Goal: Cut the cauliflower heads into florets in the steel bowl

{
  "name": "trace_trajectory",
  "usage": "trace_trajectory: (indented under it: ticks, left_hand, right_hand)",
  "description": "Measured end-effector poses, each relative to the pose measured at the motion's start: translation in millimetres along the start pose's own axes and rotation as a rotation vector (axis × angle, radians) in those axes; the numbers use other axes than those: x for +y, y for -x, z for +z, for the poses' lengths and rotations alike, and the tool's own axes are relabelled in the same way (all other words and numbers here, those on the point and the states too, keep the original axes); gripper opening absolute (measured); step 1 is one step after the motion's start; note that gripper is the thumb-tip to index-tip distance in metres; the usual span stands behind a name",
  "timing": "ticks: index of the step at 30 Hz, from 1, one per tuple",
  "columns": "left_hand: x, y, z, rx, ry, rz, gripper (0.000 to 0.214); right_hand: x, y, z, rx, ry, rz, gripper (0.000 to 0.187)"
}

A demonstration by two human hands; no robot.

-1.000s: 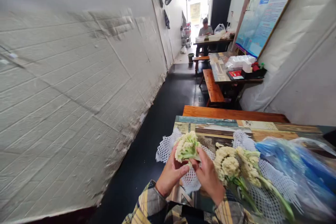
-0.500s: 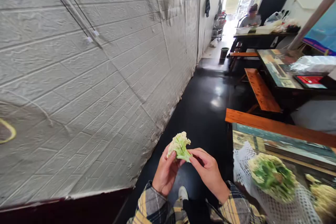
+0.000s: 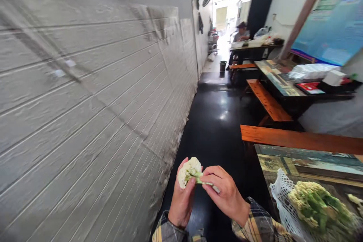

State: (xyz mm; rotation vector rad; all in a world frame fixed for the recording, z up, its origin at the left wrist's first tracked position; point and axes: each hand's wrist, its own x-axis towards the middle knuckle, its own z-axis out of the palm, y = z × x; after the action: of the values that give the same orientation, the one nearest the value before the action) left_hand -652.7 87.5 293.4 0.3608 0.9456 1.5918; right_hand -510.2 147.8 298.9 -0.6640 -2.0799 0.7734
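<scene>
Head view: your left hand (image 3: 183, 199) is cradling a cauliflower piece (image 3: 189, 171) past the table (image 3: 270, 163)'s left edge, right hand (image 3: 224, 191) pinching its stem (image 3: 208, 183). Looks like you're picking it apart; next move's needing firm bracing.

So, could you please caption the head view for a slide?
Left hand and right hand hold a cauliflower piece above dark floor, beside a table with more cauliflower on white netting.

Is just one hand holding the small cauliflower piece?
No: the left hand and right hand both hold the cauliflower piece.
</scene>
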Motion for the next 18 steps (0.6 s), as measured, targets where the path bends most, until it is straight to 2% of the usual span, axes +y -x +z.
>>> trace_trajectory:
  ticks: [3, 6, 10, 13, 15, 18]
  left_hand:
    - [1, -64, 11.9, -0.056, -0.048, -0.049, 0.067]
    - [-3, -143, 29.3, -0.092, -0.033, -0.1, 0.069]
    - [-9, -266, 55.6, -0.146, 0.0, -0.232, 0.065]
    - [-5, -359, 70.4, -0.15, -0.08, -0.275, 0.067]
    - [5, -415, 78.9, -0.117, -0.214, -0.195, 0.072]
    - [30, -488, 97.7, -0.143, -0.437, 0.055, 0.08]
  right_hand:
    - [43, -31, -8, 0.049, -0.045, 0.172, 0.028]
    - [100, -74, -20, 0.136, -0.099, 0.291, 0.026]
    - [176, -161, -41, 0.295, -0.091, 0.293, 0.022]
    - [223, -239, -66, 0.347, -0.05, 0.275, 0.024]
    - [252, -287, -84, 0.355, -0.007, 0.223, 0.025]
    - [296, -352, -109, 0.343, 0.082, 0.12, 0.026]
